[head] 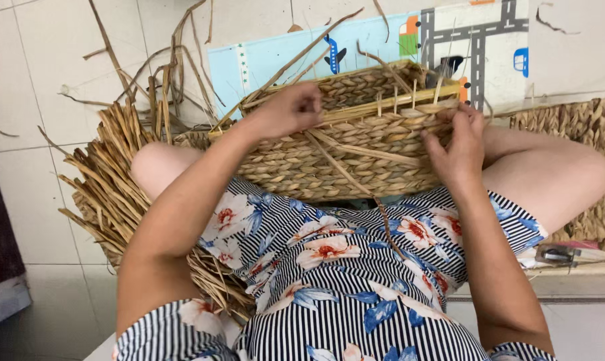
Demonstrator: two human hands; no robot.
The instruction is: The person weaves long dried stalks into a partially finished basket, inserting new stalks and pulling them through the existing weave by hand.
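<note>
Woven straw basket (356,144), unfinished, tipped on its side across the seated person's lap so its rim faces the hands; nothing visible inside it. Left hand (289,110) closed, pinching a straw strand (336,160) at the rim; right hand (459,144) clamps the basket's right edge, steadying it. Loose bundle of dried straw (115,174) beside the left knee; a second woven piece (576,127) on the right.

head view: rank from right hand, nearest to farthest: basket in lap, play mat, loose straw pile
From the right hand:
1. Basket: in the lap, under the fingers, touching.
2. Play mat: on the floor just beyond the basket, upper right.
3. Straw pile: far side, past the left hand, by the left knee.
</note>
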